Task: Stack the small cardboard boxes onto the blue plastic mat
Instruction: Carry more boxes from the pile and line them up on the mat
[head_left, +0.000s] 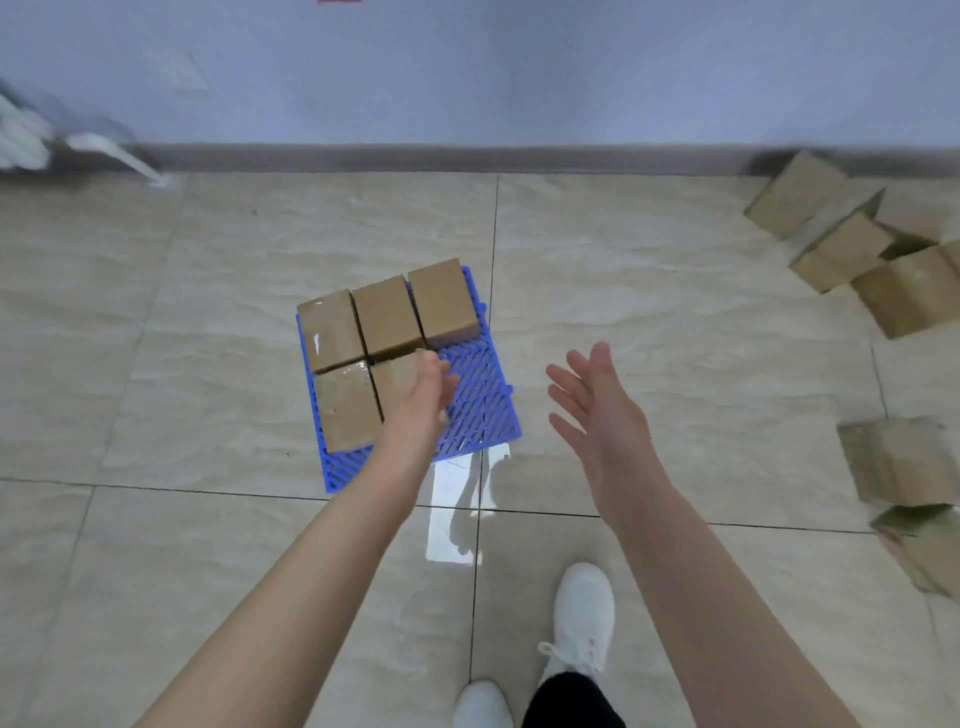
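The blue plastic mat (483, 395) lies on the tiled floor in front of me. Three small cardboard boxes stand side by side along its far edge: left (330, 332), middle (387, 317), right (444, 304). A fourth box (345, 413) sits at the near left. Beside it is a fifth box (394, 379), mostly hidden under my left hand (423, 400), whose fingers curl over its right side. My right hand (597, 410) hovers to the right of the mat, fingers spread, holding nothing.
Several loose cardboard boxes are piled at the far right by the wall (852, 244), and more lie at the right edge (904, 462). A blurred white object (31, 135) is at the far left. My white shoes (582, 618) stand near the bottom.
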